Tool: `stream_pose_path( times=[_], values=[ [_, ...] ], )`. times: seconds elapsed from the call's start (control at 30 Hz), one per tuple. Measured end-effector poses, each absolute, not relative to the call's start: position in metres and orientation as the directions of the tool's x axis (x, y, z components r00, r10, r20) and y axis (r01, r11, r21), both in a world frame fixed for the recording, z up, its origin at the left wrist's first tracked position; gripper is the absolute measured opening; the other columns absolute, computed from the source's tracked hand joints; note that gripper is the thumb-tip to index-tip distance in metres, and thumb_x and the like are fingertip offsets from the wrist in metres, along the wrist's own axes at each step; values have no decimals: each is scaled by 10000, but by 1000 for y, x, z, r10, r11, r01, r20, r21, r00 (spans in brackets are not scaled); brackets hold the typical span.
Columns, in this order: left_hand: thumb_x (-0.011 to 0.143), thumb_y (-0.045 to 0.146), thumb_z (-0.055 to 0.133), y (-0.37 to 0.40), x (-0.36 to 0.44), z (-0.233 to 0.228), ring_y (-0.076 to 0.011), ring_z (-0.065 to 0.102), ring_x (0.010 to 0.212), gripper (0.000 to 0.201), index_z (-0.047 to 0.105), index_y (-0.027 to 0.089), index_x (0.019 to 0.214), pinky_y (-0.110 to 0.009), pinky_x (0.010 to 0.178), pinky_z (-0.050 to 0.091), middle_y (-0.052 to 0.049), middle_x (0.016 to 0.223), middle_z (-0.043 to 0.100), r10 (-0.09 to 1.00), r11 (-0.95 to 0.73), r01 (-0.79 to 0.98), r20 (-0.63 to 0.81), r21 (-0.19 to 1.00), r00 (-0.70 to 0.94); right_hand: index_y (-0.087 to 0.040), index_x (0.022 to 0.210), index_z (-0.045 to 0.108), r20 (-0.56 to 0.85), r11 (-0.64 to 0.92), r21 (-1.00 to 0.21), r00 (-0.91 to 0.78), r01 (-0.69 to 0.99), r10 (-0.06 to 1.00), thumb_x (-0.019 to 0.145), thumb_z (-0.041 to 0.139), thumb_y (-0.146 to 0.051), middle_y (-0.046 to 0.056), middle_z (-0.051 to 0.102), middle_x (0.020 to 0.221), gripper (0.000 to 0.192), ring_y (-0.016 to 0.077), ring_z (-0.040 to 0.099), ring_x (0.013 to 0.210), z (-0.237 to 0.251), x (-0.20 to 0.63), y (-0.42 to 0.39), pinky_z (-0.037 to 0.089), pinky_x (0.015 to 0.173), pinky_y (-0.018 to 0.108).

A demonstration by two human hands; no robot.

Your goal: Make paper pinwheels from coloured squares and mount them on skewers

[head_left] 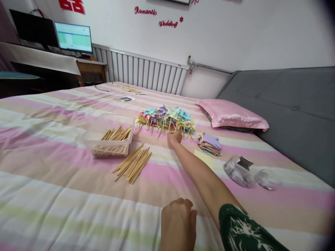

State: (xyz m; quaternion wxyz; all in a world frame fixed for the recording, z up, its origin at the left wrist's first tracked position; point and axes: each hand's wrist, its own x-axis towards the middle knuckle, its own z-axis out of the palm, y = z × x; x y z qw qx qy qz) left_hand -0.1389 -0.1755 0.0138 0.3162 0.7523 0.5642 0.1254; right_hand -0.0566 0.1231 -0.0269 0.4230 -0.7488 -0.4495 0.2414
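My right hand [174,137] reaches far forward across the bed, its fingers closed around the stick of a light green pinwheel [170,113]. That pinwheel is at the front of a pile of paper pinwheels [155,118] in blue, purple, yellow and red on wooden sticks. Close to me, at the bottom of the view, my left hand [178,221] is closed, back upward, with the thumb on its right side. Its fingers curl away, and whatever may be in them is hidden. To the right of the pile sits a stack of coloured paper pieces [209,144].
Loose wooden sticks [133,164] lie beside a clear plastic box [115,142] of more sticks. A yellow paper sheet [203,158] and clear plastic packs [239,172] are at right. Behind them are a pink pillow [232,113] and grey headboard [288,101].
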Motion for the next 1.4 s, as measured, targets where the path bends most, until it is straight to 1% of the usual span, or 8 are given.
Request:
stream_pose_path(
  times=[0.2,0.47,0.73,0.83,0.9,0.97,1.17,1.4],
  values=[
    [827,239,414,-170,-140,10,-249,638,891,276,679,215,903,-335,745,454,-83,923,699,897,-156,782,-246,603,368,-194,1129,542,11,-277,-847,536,454,844,883,510,-312,79,550,1172,275,187,572,981,-45,-67,136,494,825,382],
    [835,259,413,-171,-141,11,-249,638,889,277,677,216,907,-336,736,451,-79,925,701,898,-167,770,-228,616,377,-189,1130,541,-40,-390,-792,596,471,802,885,506,-313,82,551,1171,276,186,573,978,-45,-65,132,494,827,384],
    [823,286,477,-173,-142,11,-229,647,852,237,684,222,918,-314,712,439,-64,907,710,945,-180,784,-117,594,305,-196,1126,542,75,-258,-771,486,582,871,888,502,-312,78,549,1173,267,182,572,978,-28,-67,92,495,824,379],
    [825,282,495,-173,-142,13,-226,650,839,229,686,214,931,-304,698,434,-66,895,714,954,-189,799,-86,571,287,-178,1018,608,146,-168,-744,403,647,904,853,553,-315,58,626,1044,221,172,604,910,-19,-62,65,499,800,362],
    [822,286,505,-173,-141,13,-231,650,838,222,687,213,925,-309,692,434,-64,900,717,958,-195,811,-69,551,277,-230,861,683,200,-104,-719,348,687,916,786,608,-297,12,692,866,125,163,636,847,-13,-51,46,493,780,296],
    [825,305,505,-175,-139,14,-239,649,838,233,685,206,935,-318,689,435,-69,904,718,960,-206,824,-52,528,274,-252,836,705,245,-65,-690,316,721,917,747,613,-287,-11,713,795,133,159,654,820,-7,-32,27,491,753,258],
    [829,322,506,-180,-126,15,-227,633,894,242,675,210,960,-314,742,429,-84,945,708,961,-228,859,-35,458,274,-226,865,717,293,-102,-585,327,805,898,715,587,-261,10,731,804,201,175,671,791,8,54,-22,493,711,263],
    [841,327,467,-190,-107,17,-239,628,893,264,680,200,931,-326,750,425,-90,924,708,947,-288,882,-27,374,321,-239,899,703,221,-158,-408,266,899,938,672,653,-280,8,721,903,236,189,657,848,8,125,-71,487,760,291]
  ],
)
